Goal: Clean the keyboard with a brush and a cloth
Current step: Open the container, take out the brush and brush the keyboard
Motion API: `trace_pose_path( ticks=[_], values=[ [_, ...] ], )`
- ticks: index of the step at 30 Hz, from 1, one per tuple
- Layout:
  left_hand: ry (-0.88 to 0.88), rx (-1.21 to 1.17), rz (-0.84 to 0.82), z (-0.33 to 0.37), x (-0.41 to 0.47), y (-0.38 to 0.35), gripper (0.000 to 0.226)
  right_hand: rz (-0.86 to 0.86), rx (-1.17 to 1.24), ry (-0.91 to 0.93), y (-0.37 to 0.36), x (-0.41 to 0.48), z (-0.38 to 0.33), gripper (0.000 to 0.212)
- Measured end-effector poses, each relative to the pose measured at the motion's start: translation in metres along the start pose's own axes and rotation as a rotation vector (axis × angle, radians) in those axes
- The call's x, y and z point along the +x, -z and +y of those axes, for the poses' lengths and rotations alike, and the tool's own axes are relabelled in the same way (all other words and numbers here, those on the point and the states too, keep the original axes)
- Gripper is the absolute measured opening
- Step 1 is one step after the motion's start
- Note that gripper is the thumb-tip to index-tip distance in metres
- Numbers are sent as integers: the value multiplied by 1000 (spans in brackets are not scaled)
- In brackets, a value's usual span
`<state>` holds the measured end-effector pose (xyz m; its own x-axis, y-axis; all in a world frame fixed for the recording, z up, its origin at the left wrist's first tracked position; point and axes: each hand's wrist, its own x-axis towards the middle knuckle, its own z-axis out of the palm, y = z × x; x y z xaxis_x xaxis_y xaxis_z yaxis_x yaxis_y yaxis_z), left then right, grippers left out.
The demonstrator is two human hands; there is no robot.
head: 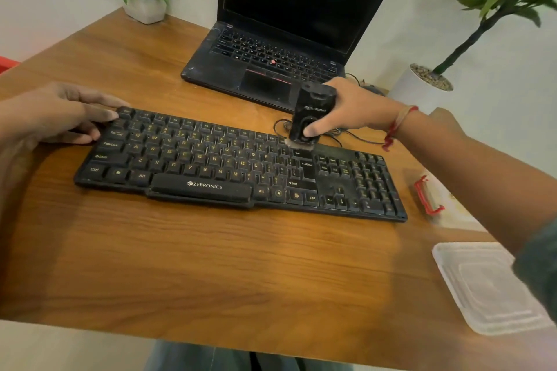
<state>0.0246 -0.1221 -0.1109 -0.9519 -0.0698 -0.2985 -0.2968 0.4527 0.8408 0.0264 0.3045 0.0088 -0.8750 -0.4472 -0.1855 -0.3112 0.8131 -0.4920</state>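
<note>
A black keyboard (235,166) lies across the middle of the wooden desk (211,265). My right hand (355,110) grips a black brush (313,114) upright, thumb on its front. Its pale bristles touch the keys at the keyboard's top edge, just left of the number pad. My left hand (57,113) rests on the keyboard's top left corner, its fingers straight over the keys there. No cloth is in view that I can tell.
An open black laptop (283,48) stands behind the keyboard. A white potted plant (144,6) is at the back left and a larger one (422,84) at the right. A clear plastic lid (488,286) and a red-handled object (428,196) lie on the desk's right side.
</note>
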Motion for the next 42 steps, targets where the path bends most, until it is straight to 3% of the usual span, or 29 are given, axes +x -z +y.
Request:
trace_pose_path(
  ticks=[7,12,15,20,24,26,30,35,40,42],
  values=[
    [-23,-57,-17,-64,59,23,41,3,-257,-182,40,-33,34,28],
    [10,-75,-9,-98,92,28,59,84,94,-112,16,-36,20,36],
    [-14,-65,0,-93,88,27,66,62,64,-135,5,-37,24,38],
    [-52,-66,-25,-45,39,15,40,185,-43,-225,20,-46,38,43],
    [-36,-62,-3,0,-1,-2,26,148,245,-210,3,-51,32,38],
    [-29,-59,8,13,-13,-9,18,152,275,-242,1,-56,33,37],
    [-18,-94,26,31,-32,-18,26,298,190,-284,5,-62,33,33],
    [-17,-82,56,34,-40,-20,26,227,381,-343,-15,-77,35,42],
    [-33,-65,76,36,-44,-23,26,470,189,-412,-16,-101,33,40],
    [-56,-47,92,37,-49,-25,27,528,353,-383,-23,-111,25,40]
  ],
)
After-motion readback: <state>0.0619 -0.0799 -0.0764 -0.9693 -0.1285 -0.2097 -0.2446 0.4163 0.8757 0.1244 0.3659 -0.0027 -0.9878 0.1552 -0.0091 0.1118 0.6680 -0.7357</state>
